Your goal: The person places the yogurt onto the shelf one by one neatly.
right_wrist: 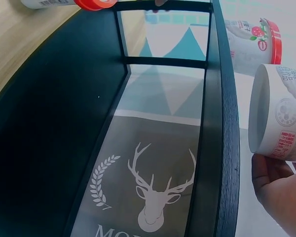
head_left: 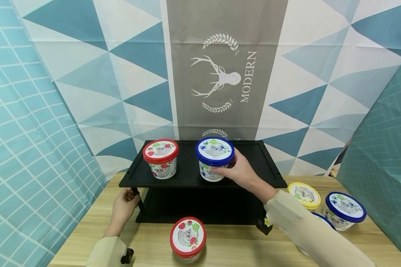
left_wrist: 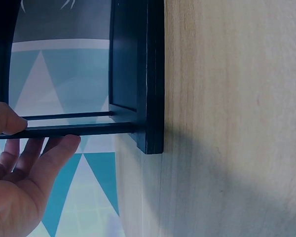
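My right hand (head_left: 242, 170) grips a paper tub with a blue lid (head_left: 215, 152) from its right side, close over the top board of a black two-tier rack (head_left: 187, 163). In the right wrist view the tub's base (right_wrist: 259, 111) is visible beside the top board's edge, fingers (right_wrist: 269, 168) under its side. My left hand (head_left: 123, 207) pinches the rack's thin left post (left_wrist: 93, 129), thumb on one side and fingers on the other. A red-lidded tub (head_left: 160, 159) stands on the top board's left part.
Another red-lidded tub (head_left: 188, 239) stands on the wooden table (head_left: 234, 246) before the rack. At the right are a yellow-lidded tub (head_left: 304, 195), a blue-lidded tub (head_left: 345, 209) and one partly hidden behind my right sleeve (head_left: 307, 230). A patterned cloth (head_left: 147, 74) hangs behind.
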`<action>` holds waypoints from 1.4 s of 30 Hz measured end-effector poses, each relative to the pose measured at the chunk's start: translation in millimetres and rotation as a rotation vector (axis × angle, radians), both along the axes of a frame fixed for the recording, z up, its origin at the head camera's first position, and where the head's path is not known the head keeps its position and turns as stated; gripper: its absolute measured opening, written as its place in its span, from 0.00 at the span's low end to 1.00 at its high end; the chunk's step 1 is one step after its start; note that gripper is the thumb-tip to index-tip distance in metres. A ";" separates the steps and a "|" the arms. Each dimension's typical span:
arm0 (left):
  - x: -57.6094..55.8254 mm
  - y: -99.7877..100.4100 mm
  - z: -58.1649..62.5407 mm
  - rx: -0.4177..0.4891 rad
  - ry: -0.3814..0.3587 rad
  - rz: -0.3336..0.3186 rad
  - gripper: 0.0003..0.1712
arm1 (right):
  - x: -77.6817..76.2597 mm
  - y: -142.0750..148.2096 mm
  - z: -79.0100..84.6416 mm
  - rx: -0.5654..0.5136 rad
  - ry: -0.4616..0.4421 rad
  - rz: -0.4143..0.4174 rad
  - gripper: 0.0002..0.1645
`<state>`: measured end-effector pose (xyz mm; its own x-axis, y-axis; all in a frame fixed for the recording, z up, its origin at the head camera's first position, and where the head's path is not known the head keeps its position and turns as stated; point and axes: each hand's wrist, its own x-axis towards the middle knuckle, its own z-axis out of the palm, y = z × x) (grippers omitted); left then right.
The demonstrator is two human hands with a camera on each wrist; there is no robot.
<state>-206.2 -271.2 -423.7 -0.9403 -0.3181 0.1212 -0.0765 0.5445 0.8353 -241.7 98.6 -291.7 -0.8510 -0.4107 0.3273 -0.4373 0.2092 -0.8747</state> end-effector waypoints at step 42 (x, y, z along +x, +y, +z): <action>-0.3 -1.8 -1.7 0.026 -0.008 -0.012 0.20 | -10.0 -25.7 -3.8 -0.005 -0.047 0.020 0.44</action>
